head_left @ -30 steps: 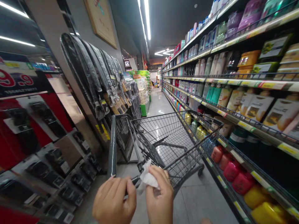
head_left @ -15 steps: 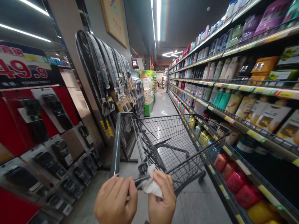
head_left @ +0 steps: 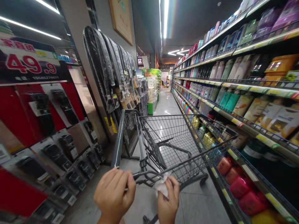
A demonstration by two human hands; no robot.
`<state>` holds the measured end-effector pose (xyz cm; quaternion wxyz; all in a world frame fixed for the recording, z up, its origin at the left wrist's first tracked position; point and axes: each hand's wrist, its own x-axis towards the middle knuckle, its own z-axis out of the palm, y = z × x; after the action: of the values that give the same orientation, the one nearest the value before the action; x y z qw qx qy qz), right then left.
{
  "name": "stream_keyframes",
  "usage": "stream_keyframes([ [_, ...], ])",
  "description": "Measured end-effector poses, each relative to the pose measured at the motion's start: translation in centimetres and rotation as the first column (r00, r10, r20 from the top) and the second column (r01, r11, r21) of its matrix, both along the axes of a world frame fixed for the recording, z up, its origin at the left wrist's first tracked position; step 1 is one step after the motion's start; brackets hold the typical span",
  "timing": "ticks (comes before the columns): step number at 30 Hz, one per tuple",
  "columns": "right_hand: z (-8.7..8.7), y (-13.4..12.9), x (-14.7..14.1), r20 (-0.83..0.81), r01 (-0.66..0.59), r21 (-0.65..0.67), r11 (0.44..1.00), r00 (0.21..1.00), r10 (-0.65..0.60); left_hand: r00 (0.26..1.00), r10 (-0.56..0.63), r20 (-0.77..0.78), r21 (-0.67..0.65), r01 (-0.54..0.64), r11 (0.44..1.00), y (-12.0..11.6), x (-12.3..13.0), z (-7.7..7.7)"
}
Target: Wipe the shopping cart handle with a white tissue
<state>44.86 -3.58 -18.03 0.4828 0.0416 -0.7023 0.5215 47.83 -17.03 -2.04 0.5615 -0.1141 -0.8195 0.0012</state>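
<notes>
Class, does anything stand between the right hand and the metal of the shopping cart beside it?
Yes: the right hand pinches a crumpled white tissue, which sits between it and the shopping cart; nothing else visible intervenes.

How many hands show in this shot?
2: the left hand grips the cart handle; the right hand pinches a white tissue near the wire basket.

Near me, the camera sits on the person's head. It looks forward and down over the left hand [head_left: 115, 191] and right hand [head_left: 169, 199], very close, then the cart [head_left: 156, 152] just past them. It also sees far down the aisle [head_left: 167, 104], with shelves [head_left: 251, 88] along its right.
</notes>
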Motion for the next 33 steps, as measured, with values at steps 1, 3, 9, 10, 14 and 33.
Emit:
stream_keyframes([
  [1, -0.7, 0.2, -0.2, 0.025, -0.008, -0.004, 1.000, 1.000, 0.009, 1.000, 0.000, 0.005, -0.004, 0.000, 1.000, -0.2, -0.1, 0.1],
  [3, -2.2, 0.9, -0.6, 0.077, -0.039, -0.009, 0.999, 0.996, 0.039, 1.000, -0.001, 0.019, -0.007, 0.001, 1.000, -0.6, -0.3, 0.2],
  [9, -6.7, 3.4, -2.5, 0.267, -0.100, -0.082, 0.992, 0.956, 0.119, 0.999, 0.006, 0.032, -0.009, -0.006, 1.000, -2.0, -0.8, 0.0],
  [10, -7.3, 3.7, -2.9, 0.293, -0.111, -0.089, 0.990, 0.947, 0.132, 0.999, 0.002, 0.035, -0.010, -0.002, 1.000, -2.3, -0.9, -0.1],
  [14, -8.4, 4.7, -3.9, 0.391, -0.121, -0.136, 0.983, 0.905, 0.165, 0.997, -0.018, 0.074, -0.015, 0.019, 1.000, -3.6, -1.0, -0.3],
  [33, 2.3, 1.7, -1.8, 0.352, -0.151, -0.447, 0.882, 0.877, 0.328, 0.917, 0.010, 0.399, -0.041, 0.007, 0.999, 5.6, -2.2, -5.2],
])
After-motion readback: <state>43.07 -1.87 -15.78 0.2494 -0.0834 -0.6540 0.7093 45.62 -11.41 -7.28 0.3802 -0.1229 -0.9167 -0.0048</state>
